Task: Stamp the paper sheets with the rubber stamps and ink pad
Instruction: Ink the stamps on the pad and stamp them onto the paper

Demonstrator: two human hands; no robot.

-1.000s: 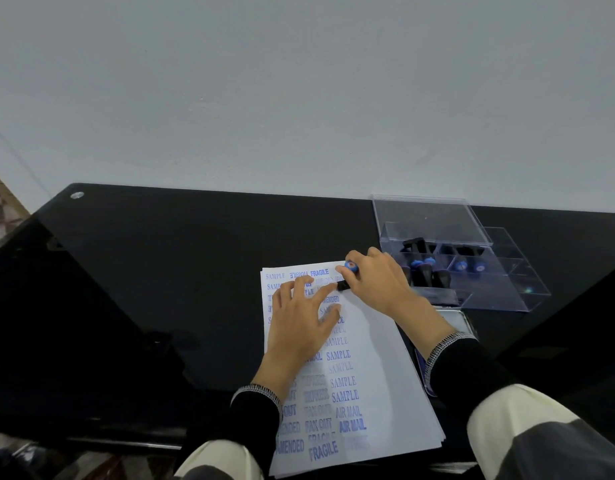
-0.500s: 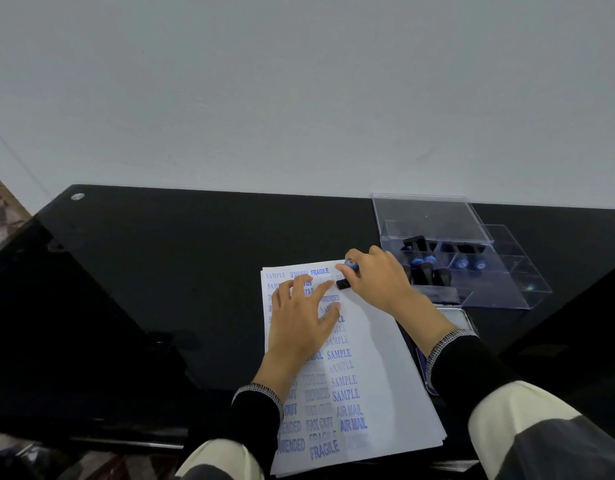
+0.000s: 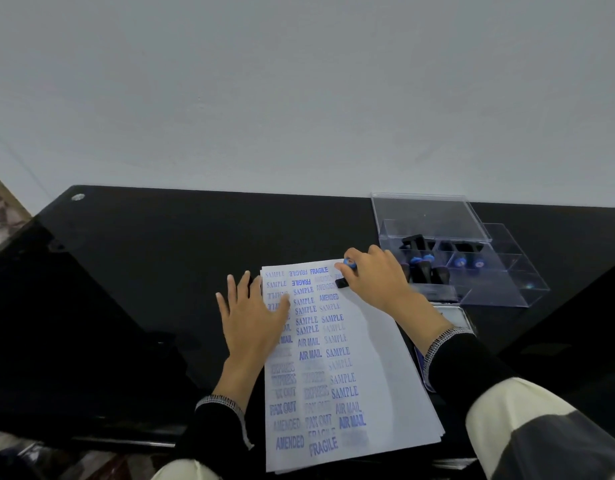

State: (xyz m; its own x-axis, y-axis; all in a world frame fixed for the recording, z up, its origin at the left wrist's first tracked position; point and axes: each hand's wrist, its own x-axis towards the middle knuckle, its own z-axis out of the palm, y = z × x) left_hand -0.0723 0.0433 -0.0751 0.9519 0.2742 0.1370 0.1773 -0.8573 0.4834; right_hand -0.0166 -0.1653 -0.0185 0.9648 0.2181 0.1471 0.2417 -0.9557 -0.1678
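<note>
Glossy black desk [image 3: 143, 289] pushed up against a plain pale grey wall [image 3: 299, 81], and that was pretty much the whole room as far as I could see. Using the paper stack [image 3: 379, 368] as the landmark: it lay near the front edge of the desk, top sheet already packed with blue SAMPLE, AIR MAIL, FRAGILE and AMENDED prints down its left and middle columns, right side mostly bare.

Right hand [image 3: 375, 277] was at the stack's far right corner, fingers curled round a small rubber stamp [image 3: 346, 273] with a blue cap and black base, base down on the sheet. Left hand [image 3: 252, 318] lay flat with fingers spread over the stack's left edge, half on paper, half on desk.

My take: the stamp looked light and rigid, best held by the handle just above the base so it presses square. Loose sheets on glossy glass would probably slide, hence the flat hand.

Beyond the stack's right edge sat a clear plastic case [image 3: 489, 282] with more stamps [image 3: 422, 268] standing inside, lid propped open behind. A tin that's probably the ink pad [image 3: 453, 315] peeked out beside the right wrist, mostly hidden.
</note>
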